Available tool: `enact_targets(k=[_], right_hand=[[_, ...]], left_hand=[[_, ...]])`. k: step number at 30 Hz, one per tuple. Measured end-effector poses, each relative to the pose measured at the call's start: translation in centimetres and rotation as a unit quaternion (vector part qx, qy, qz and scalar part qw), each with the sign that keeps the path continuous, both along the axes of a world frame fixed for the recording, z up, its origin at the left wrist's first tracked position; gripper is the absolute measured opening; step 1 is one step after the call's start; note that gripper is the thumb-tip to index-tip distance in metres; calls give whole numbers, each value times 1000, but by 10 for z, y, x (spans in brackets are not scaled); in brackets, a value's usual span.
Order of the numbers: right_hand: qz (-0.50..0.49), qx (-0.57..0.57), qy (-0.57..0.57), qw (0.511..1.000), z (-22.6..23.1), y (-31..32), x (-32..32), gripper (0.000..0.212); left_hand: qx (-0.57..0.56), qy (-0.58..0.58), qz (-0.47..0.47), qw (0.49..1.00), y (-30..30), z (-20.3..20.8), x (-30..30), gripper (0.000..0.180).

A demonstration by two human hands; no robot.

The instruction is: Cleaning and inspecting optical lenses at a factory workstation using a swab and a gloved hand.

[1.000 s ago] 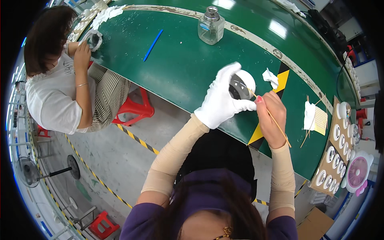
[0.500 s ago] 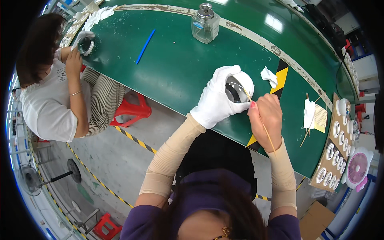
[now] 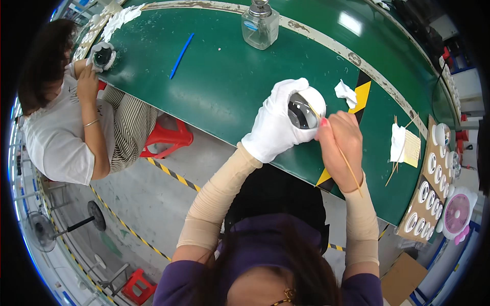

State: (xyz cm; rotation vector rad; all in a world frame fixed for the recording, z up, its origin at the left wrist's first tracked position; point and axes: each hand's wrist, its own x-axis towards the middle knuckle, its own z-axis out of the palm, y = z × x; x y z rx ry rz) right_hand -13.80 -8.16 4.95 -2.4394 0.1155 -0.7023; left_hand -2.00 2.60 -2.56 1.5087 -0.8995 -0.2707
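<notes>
My left hand (image 3: pixel 273 125), in a white glove, is wrapped round a white round housing with a dark, glossy dome (image 3: pixel 302 113). The dome faces up toward my bare right hand (image 3: pixel 341 145). Between the fingers of that hand is a thin wooden stick (image 3: pixel 350 167), pinched near its upper part. Its upper end reaches over the dome's right edge; whether it touches the surface I cannot tell. A crumpled white cloth (image 3: pixel 346 94) lies on the green table (image 3: pixel 219 97) just beyond my right hand.
A glass pump bottle (image 3: pixel 260 28) stands at the table's far side, with a blue pen-like stick (image 3: pixel 181 56) to its left. At right are wooden sticks with a yellow pad (image 3: pixel 411 148) and a board of white rings (image 3: pixel 422 191). A co-worker (image 3: pixel 66 112) sits at left holding a similar dome.
The wooden stick has shifted slightly with my right hand, its lower end now further right. My left hand still holds the dome. The co-worker's dome has tilted into fuller view.
</notes>
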Motion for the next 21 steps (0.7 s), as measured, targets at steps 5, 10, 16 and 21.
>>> enact_targets(k=[5, 10, 16, 21], right_hand=[[-8, -10, 5, 1000, -3, 3, -12, 22], [-17, 11, -4, 1000, 0, 4, -2, 23], [-26, 19, 18, 999, -2, 8, -11, 22], [-14, 3, -18, 1000, -9, 7, 5, 21]], left_hand=[[11, -55, 25, 998, 2, 10, -3, 87], [5, -93, 26, 995, 1, 7, -1, 89], [5, -94, 30, 995, 1, 8, -2, 88], [-6, -3, -4, 1000, 2, 6, 1, 88]])
